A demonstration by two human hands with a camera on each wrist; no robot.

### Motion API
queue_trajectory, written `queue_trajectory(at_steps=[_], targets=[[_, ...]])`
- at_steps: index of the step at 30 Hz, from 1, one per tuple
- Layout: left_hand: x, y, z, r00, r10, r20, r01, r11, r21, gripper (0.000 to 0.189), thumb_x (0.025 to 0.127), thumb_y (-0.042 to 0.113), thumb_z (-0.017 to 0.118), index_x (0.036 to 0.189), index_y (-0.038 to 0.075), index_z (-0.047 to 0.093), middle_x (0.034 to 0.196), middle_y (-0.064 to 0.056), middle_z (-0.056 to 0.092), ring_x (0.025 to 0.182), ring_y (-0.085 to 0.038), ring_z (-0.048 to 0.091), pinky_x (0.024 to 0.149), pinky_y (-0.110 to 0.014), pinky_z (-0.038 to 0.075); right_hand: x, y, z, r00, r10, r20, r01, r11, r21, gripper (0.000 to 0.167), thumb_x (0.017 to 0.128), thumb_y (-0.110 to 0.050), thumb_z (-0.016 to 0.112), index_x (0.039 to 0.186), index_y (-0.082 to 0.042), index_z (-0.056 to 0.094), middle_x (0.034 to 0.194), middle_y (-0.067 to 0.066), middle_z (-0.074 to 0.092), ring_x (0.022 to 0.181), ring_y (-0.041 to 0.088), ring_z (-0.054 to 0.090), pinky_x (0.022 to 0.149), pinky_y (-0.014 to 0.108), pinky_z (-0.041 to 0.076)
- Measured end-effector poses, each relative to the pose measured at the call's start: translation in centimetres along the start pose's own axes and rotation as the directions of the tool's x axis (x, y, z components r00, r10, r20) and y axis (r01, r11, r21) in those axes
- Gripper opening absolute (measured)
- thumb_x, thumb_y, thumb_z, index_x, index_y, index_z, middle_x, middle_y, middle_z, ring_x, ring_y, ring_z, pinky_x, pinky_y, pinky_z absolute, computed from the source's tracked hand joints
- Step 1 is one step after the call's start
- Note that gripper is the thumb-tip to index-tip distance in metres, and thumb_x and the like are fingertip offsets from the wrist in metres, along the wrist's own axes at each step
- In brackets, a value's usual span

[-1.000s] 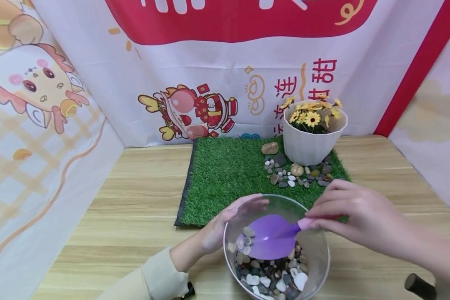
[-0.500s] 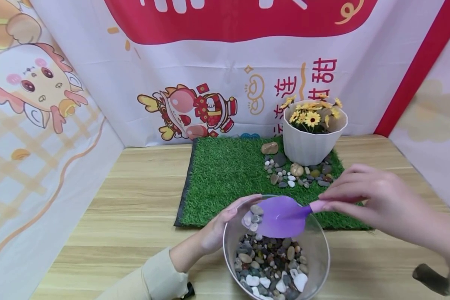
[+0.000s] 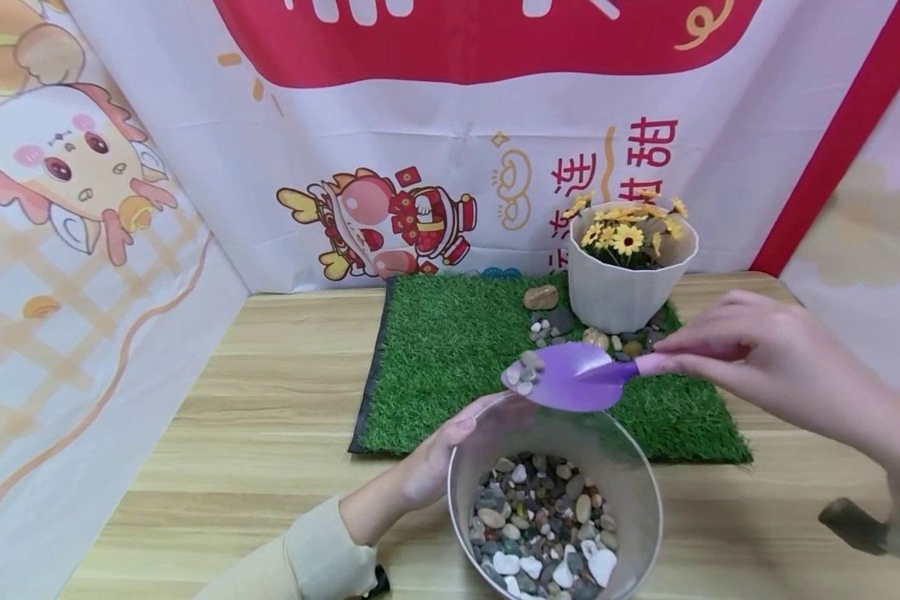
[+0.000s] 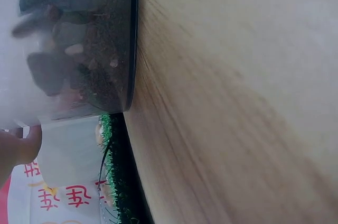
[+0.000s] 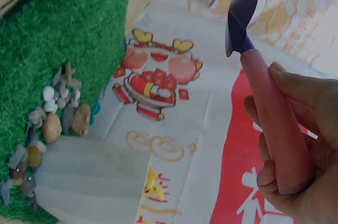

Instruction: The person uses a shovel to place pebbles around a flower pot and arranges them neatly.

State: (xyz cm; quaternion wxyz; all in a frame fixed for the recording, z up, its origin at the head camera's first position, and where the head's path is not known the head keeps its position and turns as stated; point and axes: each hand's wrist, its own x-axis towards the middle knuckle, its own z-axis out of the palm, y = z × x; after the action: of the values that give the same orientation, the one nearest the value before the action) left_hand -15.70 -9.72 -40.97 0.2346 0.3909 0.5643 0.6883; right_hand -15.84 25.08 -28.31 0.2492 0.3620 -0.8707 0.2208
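My right hand grips the pink handle of a small trowel with a purple blade. Several grey and pale pebbles lie at the blade's tip. The trowel is raised over the far rim of a clear plastic bucket, overlapping the grass mat in the head view. Inside the bucket is a layer of mixed stones, some white. My left hand holds the bucket's left side, its fingers reaching round the far wall; part of it shows in the left wrist view, beside the bucket wall.
A green artificial grass mat lies on the wooden table. At its back right stands a white flowerpot with yellow flowers. Pebbles and a larger brown stone lie around the pot. Printed cloth hangs behind the table.
My right hand has lifted the trowel with its pebbles up out of the bucket, away from me and slightly right. The left hand and bucket have stayed in place.
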Motion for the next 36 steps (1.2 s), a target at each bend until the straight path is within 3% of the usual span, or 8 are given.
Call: queue_trajectory(at_steps=[2,5,10,15,21,36], targets=[[0.1,0.0,0.0,1.000,0.013,0.003,-0.013,1.000,-0.001,0.072,0.107,0.047,0.025,0.160,-0.003,0.019,0.164,-0.023,0.028,0.150,-0.037,0.030,0.121,-0.052,0.025,0.3,0.6,0.1,1.000,0.015,0.002,-0.015,0.999,-0.030,0.018,0.077,-0.028,0.089,0.092,-0.020,0.084,0.081,-0.019,0.069,0.078,0.000,0.051,0.064,0.018,0.039],[0.0,0.0,-0.1,1.000,0.021,-0.001,-0.021,0.999,0.030,0.071,0.107,0.046,0.025,0.159,-0.003,0.020,0.163,-0.023,0.030,0.148,-0.037,0.032,0.120,-0.052,0.027,0.8,1.3,0.3,0.997,0.068,0.021,-0.066,0.994,-0.089,0.024,0.071,-0.013,0.091,0.094,-0.020,0.085,0.079,-0.018,0.070,0.076,0.002,0.051,0.065,0.021,0.037],[-0.1,0.1,-0.1,0.999,0.034,0.005,-0.034,0.997,0.070,0.068,0.108,0.042,0.022,0.159,-0.003,0.021,0.162,-0.023,0.031,0.148,-0.038,0.032,0.121,-0.051,0.027,1.5,2.1,1.3,0.977,0.188,0.100,-0.173,0.974,-0.145,0.020,0.081,-0.019,0.087,0.100,-0.020,0.084,0.089,-0.011,0.075,0.084,0.012,0.058,0.067,0.030,0.042],[-0.1,0.1,-0.1,0.999,0.032,0.005,-0.032,0.998,0.055,0.070,0.108,0.043,0.022,0.159,-0.003,0.020,0.163,-0.023,0.030,0.149,-0.037,0.031,0.121,-0.051,0.026,1.7,2.9,3.0,0.948,0.282,0.148,-0.264,0.956,-0.126,0.018,0.088,-0.022,0.082,0.104,-0.014,0.083,0.093,-0.001,0.076,0.087,0.019,0.058,0.067,0.039,0.046],[-0.1,-0.2,-0.1,1.000,0.023,-0.004,-0.023,0.999,0.034,0.072,0.107,0.047,0.025,0.159,-0.004,0.021,0.162,-0.024,0.030,0.148,-0.038,0.032,0.120,-0.052,0.027,1.6,4.1,5.6,0.942,0.305,0.143,-0.289,0.950,-0.122,0.023,0.090,-0.026,0.080,0.103,-0.007,0.082,0.097,0.009,0.077,0.093,0.029,0.062,0.073,0.049,0.050],[0.1,-0.4,-0.1,0.999,0.034,-0.004,-0.034,0.999,0.031,0.073,0.107,0.046,0.025,0.158,-0.006,0.020,0.161,-0.026,0.030,0.147,-0.040,0.032,0.121,-0.051,0.026,0.9,7.6,10.1,0.951,0.286,0.120,-0.263,0.948,-0.176,0.020,0.093,-0.028,0.076,0.099,-0.009,0.082,0.093,0.009,0.077,0.087,0.030,0.062,0.070,0.049,0.050]])
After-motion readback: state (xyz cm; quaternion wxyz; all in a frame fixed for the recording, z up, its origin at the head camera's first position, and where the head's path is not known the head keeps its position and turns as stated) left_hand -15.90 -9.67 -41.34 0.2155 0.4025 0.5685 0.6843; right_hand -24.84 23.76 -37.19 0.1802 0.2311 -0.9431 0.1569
